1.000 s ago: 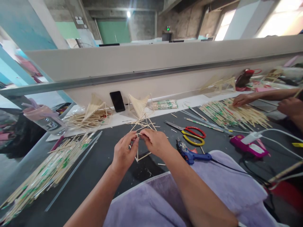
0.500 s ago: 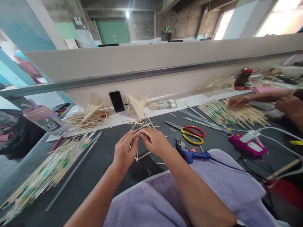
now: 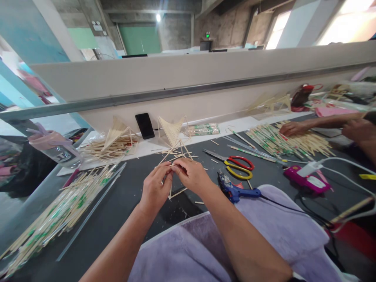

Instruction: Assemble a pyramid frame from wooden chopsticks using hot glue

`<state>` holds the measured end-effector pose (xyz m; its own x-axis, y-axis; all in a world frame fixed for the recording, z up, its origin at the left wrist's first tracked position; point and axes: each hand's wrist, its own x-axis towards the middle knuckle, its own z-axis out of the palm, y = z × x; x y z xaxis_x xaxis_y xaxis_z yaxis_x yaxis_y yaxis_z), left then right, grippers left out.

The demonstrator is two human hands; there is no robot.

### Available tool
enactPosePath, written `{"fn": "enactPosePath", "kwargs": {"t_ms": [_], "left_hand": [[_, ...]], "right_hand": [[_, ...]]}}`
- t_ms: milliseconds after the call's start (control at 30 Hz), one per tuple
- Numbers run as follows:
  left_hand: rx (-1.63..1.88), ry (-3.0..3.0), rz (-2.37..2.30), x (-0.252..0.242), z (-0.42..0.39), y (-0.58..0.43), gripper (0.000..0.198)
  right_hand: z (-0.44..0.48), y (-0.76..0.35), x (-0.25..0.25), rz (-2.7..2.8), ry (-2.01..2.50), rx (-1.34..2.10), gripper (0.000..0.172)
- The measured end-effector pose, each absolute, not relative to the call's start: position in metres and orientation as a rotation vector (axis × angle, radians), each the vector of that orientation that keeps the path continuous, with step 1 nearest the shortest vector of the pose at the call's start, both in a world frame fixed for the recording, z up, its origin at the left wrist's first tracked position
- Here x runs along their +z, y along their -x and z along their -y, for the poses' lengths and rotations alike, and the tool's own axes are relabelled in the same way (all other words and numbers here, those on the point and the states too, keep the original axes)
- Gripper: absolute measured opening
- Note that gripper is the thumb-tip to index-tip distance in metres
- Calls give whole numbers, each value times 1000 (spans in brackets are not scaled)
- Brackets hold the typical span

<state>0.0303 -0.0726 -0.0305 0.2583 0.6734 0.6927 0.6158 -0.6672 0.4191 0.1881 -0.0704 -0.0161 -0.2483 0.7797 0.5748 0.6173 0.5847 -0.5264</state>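
Observation:
My left hand (image 3: 154,187) and my right hand (image 3: 192,176) meet over the dark table (image 3: 123,203), fingertips pinched together on a thin bamboo stick frame (image 3: 176,192). The frame's sticks run down from my fingers to the table and form a triangle below them. Behind it stands a finished fan-shaped stick model (image 3: 172,131). Both hands are closed on the frame's upper joint, which my fingers partly hide.
A blue glue gun (image 3: 235,191) and red-and-yellow scissors (image 3: 239,166) lie right of my hands, a pink glue gun (image 3: 308,179) farther right. Wrapped stick bundles (image 3: 55,217) lie left; a phone (image 3: 145,125) leans on the wall. Another person's hands (image 3: 293,127) rest on a stick pile (image 3: 282,143).
My hands stayed pinched on the frame, shifting slightly up and closer together. The other person's hand slid left along the stick pile.

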Motion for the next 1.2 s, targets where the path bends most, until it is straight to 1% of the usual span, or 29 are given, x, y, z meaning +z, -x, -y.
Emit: {"fn": "enactPosePath", "kwargs": {"t_ms": [433,867,1033,1200], "left_hand": [[1397,-2418,-1230,-28,71,-31,15],[1259,-2236,-1316,-19,60,-26,13],[1289,-2198,-1289,-21,60,-26,15],[1214,-2258,-1298,-18,62,-26,19]], "right_hand": [[69,-187,-20,1908,1167,247,15],[67,-184,-24,1915,1168,211,19],[68,-184,-24,1922,1171,188,18],[69,-185,-22,1936,1207,168,19]]}}
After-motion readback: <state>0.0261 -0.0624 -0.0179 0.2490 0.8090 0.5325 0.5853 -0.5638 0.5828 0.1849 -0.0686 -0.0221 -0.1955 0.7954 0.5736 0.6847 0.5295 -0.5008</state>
